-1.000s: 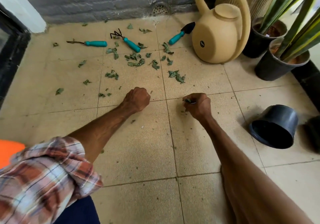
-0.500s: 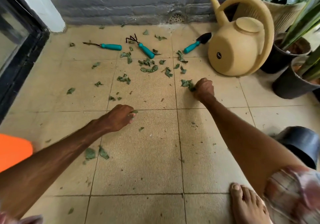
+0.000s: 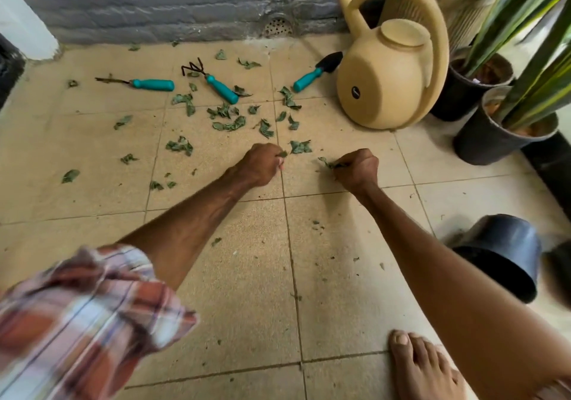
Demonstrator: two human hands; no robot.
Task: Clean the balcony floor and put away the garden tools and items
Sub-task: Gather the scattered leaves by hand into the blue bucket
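Observation:
Dry green leaves (image 3: 228,123) lie scattered over the beige tiled floor (image 3: 247,269). My left hand (image 3: 261,163) is a fist low over the tiles, with a bit of leaf poking out at its fingertips. My right hand (image 3: 358,167) is curled round a clump of leaves (image 3: 328,162) that sticks out to its left. One loose leaf (image 3: 300,146) lies between the two hands. Three teal-handled tools lie near the wall: a weeder (image 3: 145,84), a small rake (image 3: 216,84) and a trowel (image 3: 315,71).
A beige watering can (image 3: 389,81) stands at the back right. Potted plants in dark pots (image 3: 494,133) crowd the right edge. An empty black pot (image 3: 503,257) lies on its side at the right. My bare foot (image 3: 423,368) rests at bottom right. A grey brick wall (image 3: 160,7) with a drain closes the back.
My left hand has moved forward and right, and now pinches a leaf. My right hand has drawn back toward me with leaves in its grip.

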